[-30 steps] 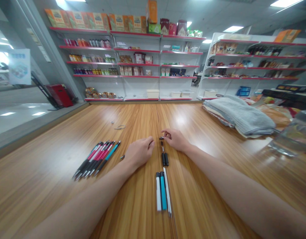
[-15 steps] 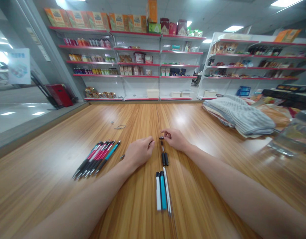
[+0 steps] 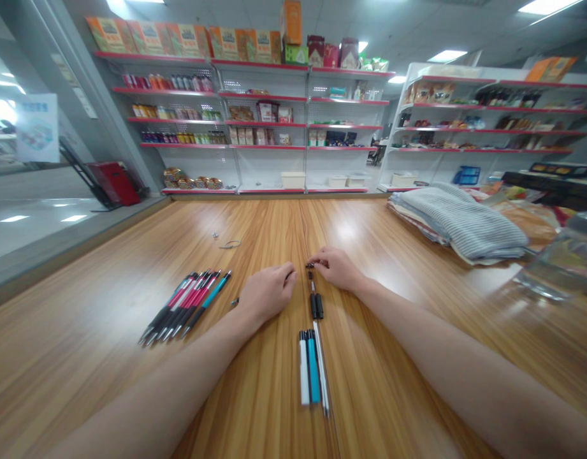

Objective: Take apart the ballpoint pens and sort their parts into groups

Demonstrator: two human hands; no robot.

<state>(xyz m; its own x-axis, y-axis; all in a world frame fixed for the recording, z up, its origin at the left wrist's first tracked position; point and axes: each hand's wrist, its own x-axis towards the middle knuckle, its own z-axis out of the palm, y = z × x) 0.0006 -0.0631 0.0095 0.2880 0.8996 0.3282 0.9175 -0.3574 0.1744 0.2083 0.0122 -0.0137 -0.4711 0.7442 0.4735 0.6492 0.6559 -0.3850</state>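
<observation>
My right hand lies on the wooden table, its fingertips pinching a small dark pen part. Just below that part lie a slim pen piece and two black pen sections. White and teal pen barrels and a thin white refill lie nearer me. My left hand rests curled, palm down, and its fingers are hidden. A small dark piece lies by its outer edge. Several pink, teal and black mechanical pencils lie side by side further left.
A small metal ring and a thin curved wire lie further along the table. A folded grey striped cloth and a clear plastic container stand at the right. Stocked red-edged shelves line the back.
My right fingertips have come down slightly onto the small dark pen part. The left hand and the pens on the table have hardly moved.
</observation>
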